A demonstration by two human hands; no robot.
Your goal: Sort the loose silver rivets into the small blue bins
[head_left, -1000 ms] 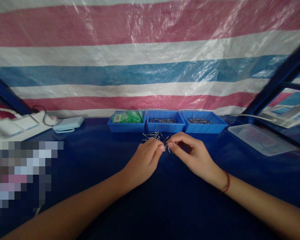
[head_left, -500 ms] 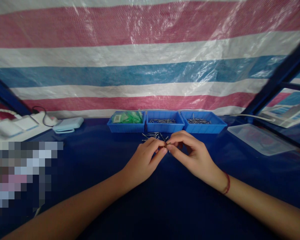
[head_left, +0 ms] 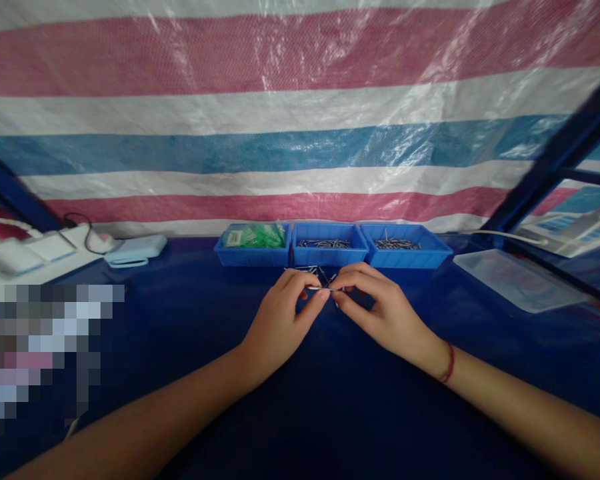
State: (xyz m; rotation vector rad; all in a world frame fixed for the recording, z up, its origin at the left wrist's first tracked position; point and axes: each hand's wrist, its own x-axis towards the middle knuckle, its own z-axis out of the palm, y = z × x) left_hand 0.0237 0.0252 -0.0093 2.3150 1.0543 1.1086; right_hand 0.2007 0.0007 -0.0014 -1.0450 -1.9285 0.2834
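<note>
My left hand (head_left: 280,313) is closed, with thumb and forefinger pinching a thin silver metal pin (head_left: 316,288) that looks like a nail or screw. It lies nearly level between my two hands. From the right, my right hand (head_left: 380,303) meets the pin's other end with its fingertips, thumb and forefinger curled close together. Its exact grip is partly hidden. Behind my fingers, several loose metal pins (head_left: 310,269) lie in a small heap on the blue table (head_left: 300,407), partly covered by my hands.
Three blue bins stand in a row: a left bin (head_left: 253,257) with green plastic bags, a middle bin (head_left: 330,256) and a right bin (head_left: 410,257), both with metal pins. A clear plastic lid (head_left: 520,280) lies right. A light blue case (head_left: 136,250) and power strip (head_left: 70,257) sit left.
The silver pin now shows level between my fingertips, where before it was mostly hidden. My left fingers have shifted slightly left, and my right thumb has moved a little off the left.
</note>
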